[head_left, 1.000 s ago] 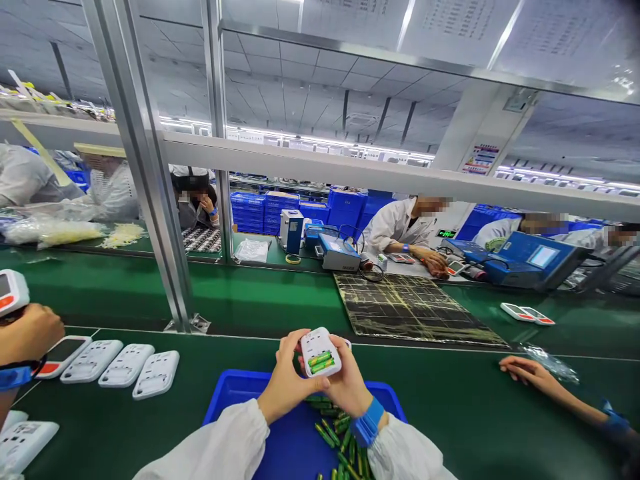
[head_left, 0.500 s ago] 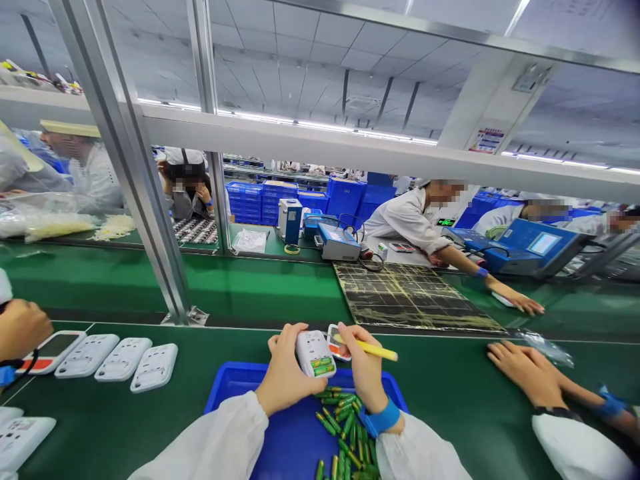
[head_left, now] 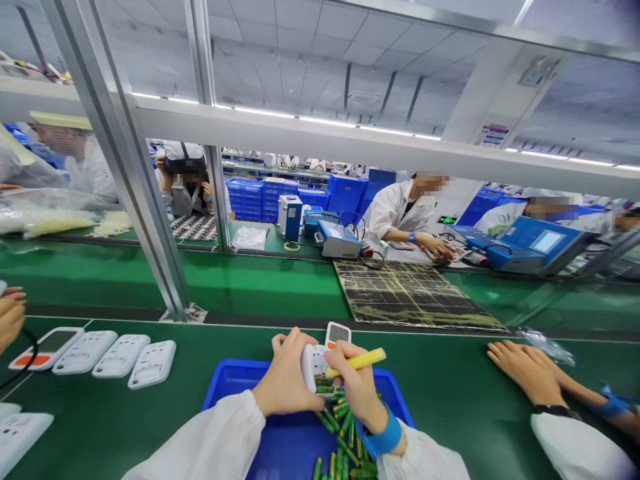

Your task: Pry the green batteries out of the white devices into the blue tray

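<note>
My left hand (head_left: 287, 380) grips a white device (head_left: 313, 363) turned back side up, its open bay holding green batteries. My right hand (head_left: 356, 387) holds a yellow pen-like tool (head_left: 356, 361) across the device. A second white device with a screen (head_left: 338, 333) stands just behind my fingers. Both hands hover over a blue tray (head_left: 235, 385) with several loose green batteries (head_left: 345, 443) lying in it.
A row of white devices (head_left: 113, 353) lies on the green belt at left, next to another person's hand (head_left: 10, 317). A co-worker's hands (head_left: 525, 373) rest on the belt at right. A metal post (head_left: 145, 213) and a dark mat (head_left: 410, 297) stand beyond.
My right hand took up the yellow tool and brought it over the device. The device sank closer to the tray. The co-worker's hands at right came further into view.
</note>
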A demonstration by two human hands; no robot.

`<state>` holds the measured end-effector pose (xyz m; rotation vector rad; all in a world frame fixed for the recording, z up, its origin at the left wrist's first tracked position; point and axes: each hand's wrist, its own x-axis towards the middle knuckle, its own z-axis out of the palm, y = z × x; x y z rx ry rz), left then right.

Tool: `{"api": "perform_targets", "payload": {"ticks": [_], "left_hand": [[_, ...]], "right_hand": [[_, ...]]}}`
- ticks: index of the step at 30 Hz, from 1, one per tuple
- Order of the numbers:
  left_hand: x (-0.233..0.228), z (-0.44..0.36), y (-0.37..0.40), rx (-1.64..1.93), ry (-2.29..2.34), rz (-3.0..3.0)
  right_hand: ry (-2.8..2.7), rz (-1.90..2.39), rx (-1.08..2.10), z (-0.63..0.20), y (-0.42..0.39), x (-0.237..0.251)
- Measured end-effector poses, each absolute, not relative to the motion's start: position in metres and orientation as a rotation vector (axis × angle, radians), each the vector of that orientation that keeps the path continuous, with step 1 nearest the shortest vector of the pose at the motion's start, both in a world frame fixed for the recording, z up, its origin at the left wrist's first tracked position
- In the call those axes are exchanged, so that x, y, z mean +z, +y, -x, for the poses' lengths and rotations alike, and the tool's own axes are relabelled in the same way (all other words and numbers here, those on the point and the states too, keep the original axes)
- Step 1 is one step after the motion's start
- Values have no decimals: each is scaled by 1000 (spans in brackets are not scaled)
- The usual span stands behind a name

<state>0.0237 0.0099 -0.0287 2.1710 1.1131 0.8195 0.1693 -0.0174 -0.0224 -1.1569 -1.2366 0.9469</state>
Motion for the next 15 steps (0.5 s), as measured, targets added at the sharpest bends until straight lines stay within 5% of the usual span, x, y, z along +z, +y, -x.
{"api": "perform_targets", "payload": {"ticks": [10, 15], "left_hand": [[-31, -30, 1, 748, 865, -2614], [-14, -17, 7, 814, 1082, -2255]], "right_hand": [[-1950, 1356, 50, -160, -41, -6], [-1651, 1454, 352, -176, -28, -10]]}}
